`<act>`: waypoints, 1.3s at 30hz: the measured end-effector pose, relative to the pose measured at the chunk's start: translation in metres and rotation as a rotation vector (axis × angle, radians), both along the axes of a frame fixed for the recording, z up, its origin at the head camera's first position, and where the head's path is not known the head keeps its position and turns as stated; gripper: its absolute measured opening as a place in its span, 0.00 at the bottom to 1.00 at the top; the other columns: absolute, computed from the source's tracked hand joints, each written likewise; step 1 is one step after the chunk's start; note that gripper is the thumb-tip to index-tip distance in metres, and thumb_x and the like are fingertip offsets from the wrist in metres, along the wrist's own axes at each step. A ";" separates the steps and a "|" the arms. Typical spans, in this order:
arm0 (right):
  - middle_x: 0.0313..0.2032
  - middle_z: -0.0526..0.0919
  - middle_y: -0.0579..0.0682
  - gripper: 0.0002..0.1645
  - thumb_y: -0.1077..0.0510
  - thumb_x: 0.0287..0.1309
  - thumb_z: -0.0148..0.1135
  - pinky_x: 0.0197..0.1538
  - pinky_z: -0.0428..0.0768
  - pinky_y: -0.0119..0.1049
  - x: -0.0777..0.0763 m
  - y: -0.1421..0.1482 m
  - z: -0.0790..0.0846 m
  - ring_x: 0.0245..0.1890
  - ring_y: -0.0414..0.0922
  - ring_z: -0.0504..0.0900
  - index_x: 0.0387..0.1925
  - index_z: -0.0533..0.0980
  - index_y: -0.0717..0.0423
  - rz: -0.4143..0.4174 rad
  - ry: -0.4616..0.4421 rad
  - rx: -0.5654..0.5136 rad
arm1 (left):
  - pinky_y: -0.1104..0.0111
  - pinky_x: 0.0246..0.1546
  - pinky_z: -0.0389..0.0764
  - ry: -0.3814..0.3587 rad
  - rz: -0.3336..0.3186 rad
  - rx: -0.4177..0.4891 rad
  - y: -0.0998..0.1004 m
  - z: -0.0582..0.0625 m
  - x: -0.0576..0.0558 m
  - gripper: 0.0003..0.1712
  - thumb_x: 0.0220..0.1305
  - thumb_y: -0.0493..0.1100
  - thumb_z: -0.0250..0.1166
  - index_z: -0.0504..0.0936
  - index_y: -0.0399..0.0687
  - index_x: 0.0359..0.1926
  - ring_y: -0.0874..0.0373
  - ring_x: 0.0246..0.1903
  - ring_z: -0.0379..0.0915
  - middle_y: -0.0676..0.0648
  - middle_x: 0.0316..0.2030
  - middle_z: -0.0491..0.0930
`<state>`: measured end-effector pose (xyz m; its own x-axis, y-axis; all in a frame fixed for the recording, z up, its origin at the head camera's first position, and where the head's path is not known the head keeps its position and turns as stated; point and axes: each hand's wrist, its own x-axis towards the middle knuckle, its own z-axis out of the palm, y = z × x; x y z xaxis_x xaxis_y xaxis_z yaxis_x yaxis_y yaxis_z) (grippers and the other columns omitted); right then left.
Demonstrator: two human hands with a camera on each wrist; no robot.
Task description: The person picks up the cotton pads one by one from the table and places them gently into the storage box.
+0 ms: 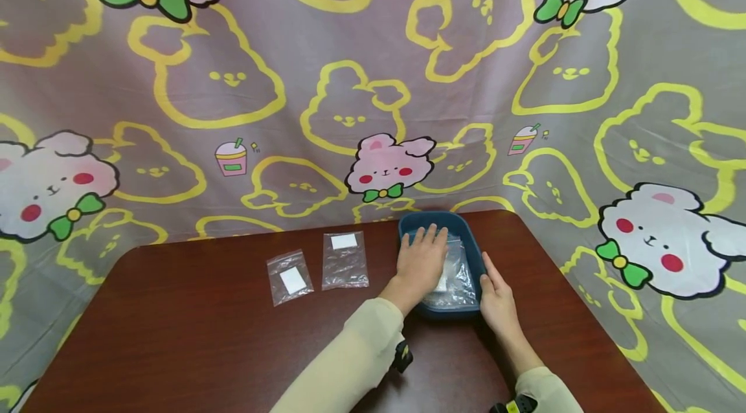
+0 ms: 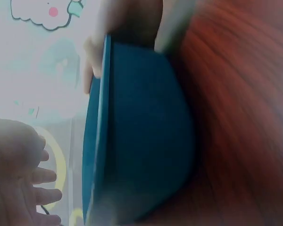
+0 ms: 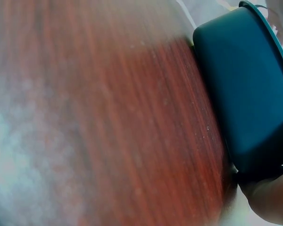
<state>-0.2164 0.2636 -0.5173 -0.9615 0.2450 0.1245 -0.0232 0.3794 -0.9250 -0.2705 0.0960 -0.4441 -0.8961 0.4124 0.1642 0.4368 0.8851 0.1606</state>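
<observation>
A dark blue plastic bin (image 1: 474, 251) stands near the far right part of the table, with clear plastic bags (image 1: 460, 277) inside it. Over its left side reaches my left hand (image 1: 422, 261), palm down and fingers straight, covering part of the bags. In the left wrist view that left hand (image 2: 19, 174) shows spread fingers beside the bin's rim. My right hand (image 1: 498, 300) holds the bin's right wall, thumb at the rim and fingers along the outside. The right wrist view shows the bin's outer side (image 3: 250, 89) and a bit of this hand (image 3: 273, 197).
Two clear zip bags, each with a white rectangle, lie left of the bin: a smaller tilted one (image 1: 282, 296) and a larger one (image 1: 344, 274). The brown wooden table (image 1: 175, 335) ends against a patterned cloth (image 1: 291, 31) hanging behind and at both sides.
</observation>
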 end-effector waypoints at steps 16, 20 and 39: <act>0.77 0.54 0.55 0.32 0.61 0.78 0.39 0.75 0.51 0.55 0.002 0.006 -0.002 0.76 0.53 0.51 0.79 0.54 0.50 0.007 -0.033 -0.003 | 0.42 0.68 0.62 0.005 0.128 0.076 -0.076 -0.024 -0.012 0.26 0.81 0.50 0.46 0.67 0.52 0.74 0.43 0.71 0.61 0.42 0.73 0.64; 0.77 0.54 0.54 0.32 0.61 0.79 0.39 0.75 0.51 0.54 0.000 0.006 -0.001 0.76 0.53 0.50 0.79 0.53 0.49 0.009 -0.035 -0.008 | 0.40 0.67 0.61 0.009 0.162 0.099 -0.100 -0.028 -0.014 0.25 0.81 0.49 0.46 0.67 0.50 0.73 0.42 0.70 0.62 0.41 0.72 0.64; 0.77 0.55 0.54 0.32 0.62 0.78 0.39 0.75 0.52 0.55 -0.002 0.002 -0.002 0.76 0.53 0.51 0.79 0.54 0.49 0.010 -0.018 0.019 | 0.37 0.69 0.55 -0.064 0.338 0.158 -0.223 -0.052 -0.006 0.28 0.80 0.48 0.45 0.64 0.44 0.75 0.36 0.71 0.56 0.36 0.73 0.61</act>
<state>-0.2180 0.2655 -0.5197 -0.9660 0.2333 0.1119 -0.0105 0.3966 -0.9179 -0.2764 -0.1272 -0.4962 -0.9878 0.0660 0.1413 0.1092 0.9396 0.3243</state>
